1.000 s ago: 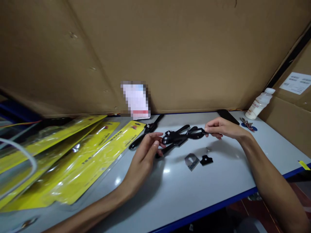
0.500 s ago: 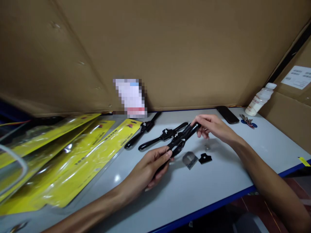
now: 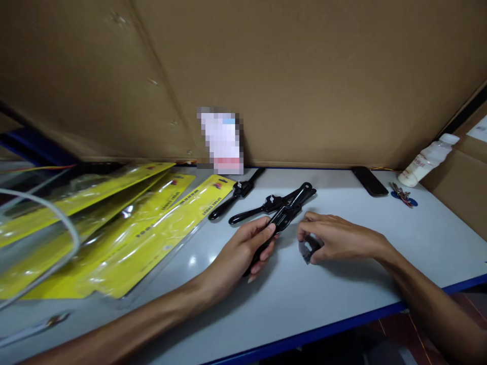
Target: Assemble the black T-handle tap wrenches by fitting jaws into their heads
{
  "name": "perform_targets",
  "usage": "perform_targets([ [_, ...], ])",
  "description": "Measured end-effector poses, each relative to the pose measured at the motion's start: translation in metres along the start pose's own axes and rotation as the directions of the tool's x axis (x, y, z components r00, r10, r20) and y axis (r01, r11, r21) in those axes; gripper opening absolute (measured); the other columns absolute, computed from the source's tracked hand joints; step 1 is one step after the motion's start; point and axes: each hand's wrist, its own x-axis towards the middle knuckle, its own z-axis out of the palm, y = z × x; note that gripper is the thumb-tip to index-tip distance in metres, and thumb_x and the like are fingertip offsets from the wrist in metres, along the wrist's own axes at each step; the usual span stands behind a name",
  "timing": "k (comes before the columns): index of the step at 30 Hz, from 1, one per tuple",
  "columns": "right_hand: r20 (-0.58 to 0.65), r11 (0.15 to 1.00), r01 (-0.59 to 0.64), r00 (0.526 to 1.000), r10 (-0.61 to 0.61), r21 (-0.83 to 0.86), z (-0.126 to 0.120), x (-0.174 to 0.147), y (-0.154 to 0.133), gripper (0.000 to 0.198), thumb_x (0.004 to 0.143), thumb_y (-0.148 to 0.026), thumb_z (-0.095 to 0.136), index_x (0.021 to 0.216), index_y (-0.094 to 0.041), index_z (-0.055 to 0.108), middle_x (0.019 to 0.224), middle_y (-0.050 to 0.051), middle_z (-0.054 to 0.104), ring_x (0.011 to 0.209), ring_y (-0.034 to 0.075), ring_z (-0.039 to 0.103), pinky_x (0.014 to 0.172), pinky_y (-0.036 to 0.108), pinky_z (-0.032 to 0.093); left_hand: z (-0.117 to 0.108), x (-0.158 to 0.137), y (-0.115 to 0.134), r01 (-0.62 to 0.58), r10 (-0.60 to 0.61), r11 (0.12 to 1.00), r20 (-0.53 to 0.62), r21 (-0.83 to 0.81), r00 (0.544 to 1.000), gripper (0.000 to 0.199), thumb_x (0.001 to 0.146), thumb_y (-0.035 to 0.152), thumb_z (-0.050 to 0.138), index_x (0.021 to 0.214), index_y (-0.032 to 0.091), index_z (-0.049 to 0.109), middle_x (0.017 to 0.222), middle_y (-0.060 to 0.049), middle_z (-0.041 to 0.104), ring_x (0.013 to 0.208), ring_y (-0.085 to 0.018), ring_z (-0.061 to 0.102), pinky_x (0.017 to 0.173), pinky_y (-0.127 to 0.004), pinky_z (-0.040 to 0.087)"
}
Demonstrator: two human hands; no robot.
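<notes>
- Black spokeshave (image 3: pixel 286 217): glossy, slim, tapering handles, hole at the far handle end; I'm seeing it lying slantwise, near end in the grip, far end reaching over a second black spokeshave (image 3: pixel 271 204).
- Location: it's sitting mid-worktop (image 3: pixel 342 309), right of the yellow packs (image 3: pixel 178 230); a third black spokeshave (image 3: pixel 242 189) is lying farther back, beside the packs.
- Left hand (image 3: pixel 253 248): I'm keeping it closed round the near handle, thumb pressing on top.
- Right hand (image 3: pixel 335 235): I'm curling it narrow over a grey metal plate (image 3: pixel 304 252), fingertips and thumb at the plate; can't tell whether it's pinching or only touching.
- Versus half a second ago: both hands were on the tool; now the left is holding alone, and the right is hovering nearer, over the plate.
- Also changed: the far handle hole is showing, uncovered by the right hand; the small black plate and wing screw are no longer showing near the grey one.
</notes>
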Motion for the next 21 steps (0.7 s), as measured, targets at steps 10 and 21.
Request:
perform_targets([
  [10, -0.066, 0.990, 0.005, 0.998, 0.004, 0.139, -0.001, 0.005, 0.011, 0.012, 0.079, -0.019, 0.078, 0.084, -0.019, 0.067, 0.078, -0.003, 0.058, 0.069, 0.013, 0.049, 0.066, 0.026, 0.035, 0.001, -0.001, -0.002, 0.037, -0.039, 0.993, 0.010, 0.113, 0.999, 0.036, 0.089, 0.057, 0.057, 0.083, 0.022, 0.048, 0.047, 0.013, 0.038, 0.031, -0.003, 0.023, 0.027, -0.012, 0.021],
  [21, -0.252, 0.736, 0.104, 0.963, 0.094, 0.669, -0.016, -0.001, 0.008, 0.035, 0.081, -0.049, 0.076, 0.073, -0.018, 0.061, 0.065, -0.004, 0.054, 0.055, 0.009, 0.046, 0.049, 0.022, 0.037, 0.001, -0.001, -0.003, -0.028, 0.028, 0.993, 0.006, 0.115, 1.000, 0.039, 0.088, 0.059, 0.059, 0.083, 0.024, 0.043, 0.051, 0.012, 0.043, 0.033, -0.005, 0.033, 0.029, -0.014, 0.027],
])
